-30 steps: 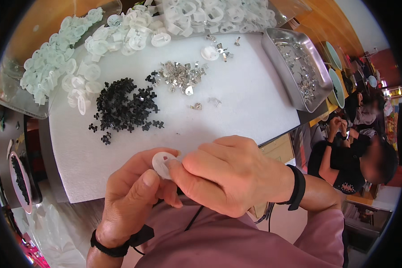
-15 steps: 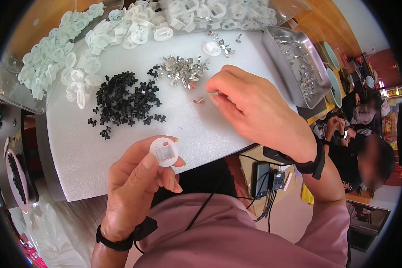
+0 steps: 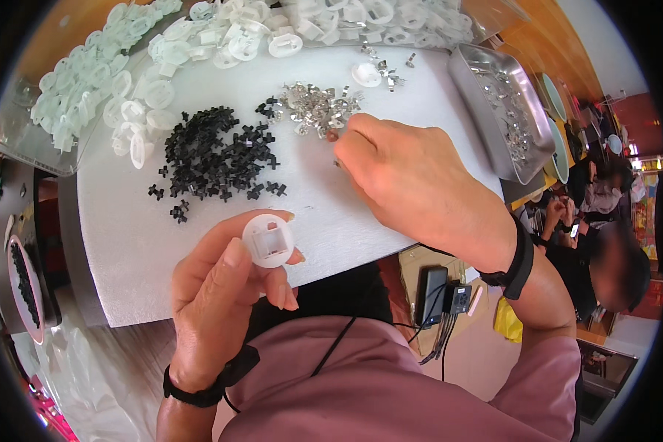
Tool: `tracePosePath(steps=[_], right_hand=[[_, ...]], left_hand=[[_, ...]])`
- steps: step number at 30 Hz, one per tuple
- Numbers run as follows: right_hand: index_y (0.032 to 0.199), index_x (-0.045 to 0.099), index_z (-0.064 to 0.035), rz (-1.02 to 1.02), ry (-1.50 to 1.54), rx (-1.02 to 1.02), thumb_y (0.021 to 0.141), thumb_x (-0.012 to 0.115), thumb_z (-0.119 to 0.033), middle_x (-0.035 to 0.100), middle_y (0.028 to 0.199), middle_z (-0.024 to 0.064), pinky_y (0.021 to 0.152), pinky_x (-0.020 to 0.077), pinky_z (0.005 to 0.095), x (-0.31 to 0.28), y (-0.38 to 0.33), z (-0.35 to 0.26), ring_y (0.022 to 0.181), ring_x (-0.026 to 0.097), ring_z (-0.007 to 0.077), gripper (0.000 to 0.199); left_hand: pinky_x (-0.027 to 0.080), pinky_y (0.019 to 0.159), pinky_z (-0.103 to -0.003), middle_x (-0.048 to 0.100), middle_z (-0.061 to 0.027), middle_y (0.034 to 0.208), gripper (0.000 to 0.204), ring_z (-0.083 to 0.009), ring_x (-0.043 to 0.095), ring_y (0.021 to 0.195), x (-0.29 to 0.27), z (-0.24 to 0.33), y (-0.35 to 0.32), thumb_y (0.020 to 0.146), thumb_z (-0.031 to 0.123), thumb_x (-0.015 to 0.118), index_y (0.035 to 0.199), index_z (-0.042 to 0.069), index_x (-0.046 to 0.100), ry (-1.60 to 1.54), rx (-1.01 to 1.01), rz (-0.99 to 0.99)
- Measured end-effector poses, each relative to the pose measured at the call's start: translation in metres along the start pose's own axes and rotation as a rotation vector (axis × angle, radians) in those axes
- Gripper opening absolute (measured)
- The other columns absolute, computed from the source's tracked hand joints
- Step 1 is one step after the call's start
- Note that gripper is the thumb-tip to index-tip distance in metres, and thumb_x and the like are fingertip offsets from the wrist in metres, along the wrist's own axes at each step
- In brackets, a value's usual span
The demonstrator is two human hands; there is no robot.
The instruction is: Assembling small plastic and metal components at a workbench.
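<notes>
A round white plastic piece point(image 3: 278, 254) with a square recess is pinched between the thumb and fingers of my left hand point(image 3: 217, 272), close to the table's near edge. My right hand point(image 3: 405, 177) reaches over the table, its fingers bent and pressed together at the near right side of a heap of small silvery metal clips point(image 3: 313, 107). The back of that hand hides most of its fingertips, so whatever lies between them cannot be made out. Left of the clips spreads a heap of small black cross-shaped parts point(image 3: 206, 155).
White round pieces point(image 3: 247, 37) are piled along the far edge and far left. Beside a loose white disc point(image 3: 366, 74) lie a few clips. A metal tray point(image 3: 504, 110) with clips stands at the far right. Cabled black devices point(image 3: 442, 295) sit below the table; other people are at right.
My right hand has moved slightly left, and its fingers now cover the spot where a loose clip lay. The left hand still holds the white piece, shifted slightly. The view has shifted a little.
</notes>
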State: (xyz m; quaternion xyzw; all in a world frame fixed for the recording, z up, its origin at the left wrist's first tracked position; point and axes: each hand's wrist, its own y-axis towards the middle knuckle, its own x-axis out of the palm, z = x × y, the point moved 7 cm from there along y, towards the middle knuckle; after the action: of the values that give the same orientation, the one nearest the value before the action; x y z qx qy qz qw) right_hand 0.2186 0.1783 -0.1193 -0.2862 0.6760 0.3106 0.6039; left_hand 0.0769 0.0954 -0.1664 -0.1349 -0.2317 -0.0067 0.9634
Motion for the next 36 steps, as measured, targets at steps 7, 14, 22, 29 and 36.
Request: tracePosePath(steps=[7, 14, 22, 29, 36], right_hand=[[0.084, 0.055, 0.0017, 0.018, -0.158, -0.047, 0.073, 0.061, -0.004, 0.054, 0.082, 0.0111, 0.054, 0.0503, 0.0362, -0.003, -0.003, -0.007, 0.071, 0.062, 0.0266, 0.014], [0.086, 0.058, -0.0019, 0.101, 0.67, -0.008, 0.08, 0.062, 0.004, 0.054, 0.075, 0.008, 0.053, 0.0418, 0.0316, -0.022, 0.004, -0.02, 0.062, 0.055, 0.0207, 0.009], [0.086, 0.059, -0.0017, -0.042, 0.949, -0.017, 0.08, 0.061, 0.006, 0.054, 0.072, 0.0059, 0.054, 0.0396, 0.0292, -0.011, 0.012, -0.044, 0.061, 0.052, 0.0173, 0.01], [0.086, 0.058, -0.0022, 0.141, 0.922, -0.049, 0.079, 0.06, 0.007, 0.054, 0.072, 0.0054, 0.053, 0.0399, 0.0289, -0.009, 0.009, -0.045, 0.061, 0.052, 0.019, 0.012], [0.088, 0.059, -0.0012, 0.145, 0.858, -0.028, 0.078, 0.061, 0.008, 0.053, 0.072, 0.0064, 0.052, 0.0409, 0.0289, -0.006, 0.005, -0.047, 0.059, 0.053, 0.0198, 0.014]], left_hand=[[0.048, 0.058, -0.03, 0.061, -0.0177, 0.089, 0.042, -0.0139, 0.05, 0.061, -0.001, 0.0, 0.003, 0.1, 0.023, 0.04, 0.121, -0.011, 0.05, -0.059, -0.006, -0.031], [0.046, 0.055, -0.028, 0.058, -0.0148, 0.087, 0.038, -0.0132, 0.047, 0.059, -0.002, -0.001, 0.002, 0.1, 0.024, 0.038, 0.118, -0.008, 0.048, -0.032, 0.01, -0.036], [0.046, 0.056, -0.027, 0.061, -0.014, 0.085, 0.035, -0.0112, 0.049, 0.061, -0.002, -0.002, 0.001, 0.101, 0.023, 0.042, 0.118, -0.006, 0.049, -0.105, -0.004, -0.029], [0.047, 0.054, -0.026, 0.063, -0.0137, 0.084, 0.038, -0.0105, 0.049, 0.059, -0.005, -0.004, 0.002, 0.101, 0.028, 0.046, 0.118, -0.005, 0.05, -0.094, 0.003, -0.035], [0.047, 0.054, -0.026, 0.063, -0.013, 0.083, 0.036, -0.0102, 0.049, 0.058, -0.007, -0.004, 0.001, 0.101, 0.028, 0.047, 0.115, -0.005, 0.053, -0.073, -0.002, 0.008]])
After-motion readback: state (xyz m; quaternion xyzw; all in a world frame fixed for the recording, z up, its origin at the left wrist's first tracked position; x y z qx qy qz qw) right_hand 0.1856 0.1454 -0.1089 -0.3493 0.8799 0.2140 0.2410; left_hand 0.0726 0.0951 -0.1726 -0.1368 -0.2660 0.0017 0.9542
